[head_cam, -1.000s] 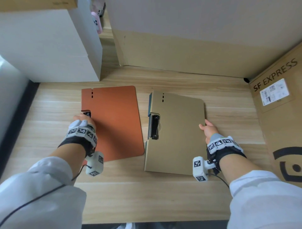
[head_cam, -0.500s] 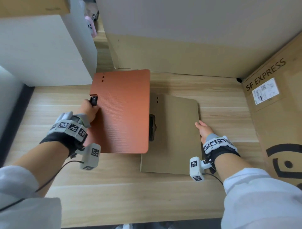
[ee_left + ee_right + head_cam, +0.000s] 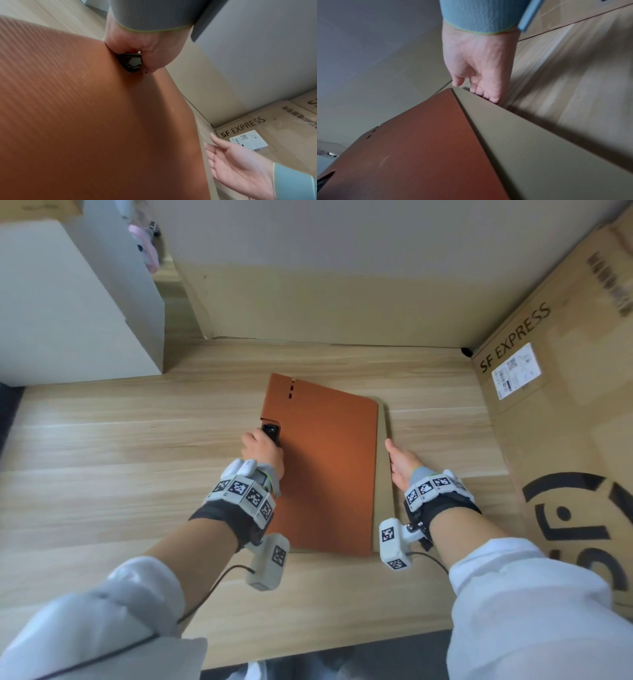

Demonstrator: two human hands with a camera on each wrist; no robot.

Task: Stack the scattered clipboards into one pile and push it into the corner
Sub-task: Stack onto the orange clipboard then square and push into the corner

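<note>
Orange clipboard (image 3: 325,470): flat rectangle w/ fine ribbed texture, rounded corners, three small slots near its far left corner, black metal clip (image 3: 271,432) on the left long edge. It lies on top of a tan clipboard (image 3: 383,474), smooth matte, same shape, which shows only as a thin strip along the right side and at the far right corner. Both sit mid-table on a light wood-grain table (image 3: 120,474), well short of the far right corner.

Left hand (image 3: 262,451): fingers curled, pinching the black clip and the orange board's left edge; thumb side on top, per left wrist view. Right hand (image 3: 402,462): fingers fairly straight and together, tips touching the tan board's right edge, thumb apart and free; palm open toward the boards, holding nothing.

Edges: orange board sits slightly left of the tan one, so right edges aren't flush; near edges roughly line up. Bare tabletop runs between the pile and the cardboard wall (image 3: 325,302) at the back, and between the pile and the "SF EXPRESS" carton (image 3: 565,422) on the right. A white box (image 3: 68,313) stands at far left, well apart, w/ wide bare table between it and the boards.
</note>
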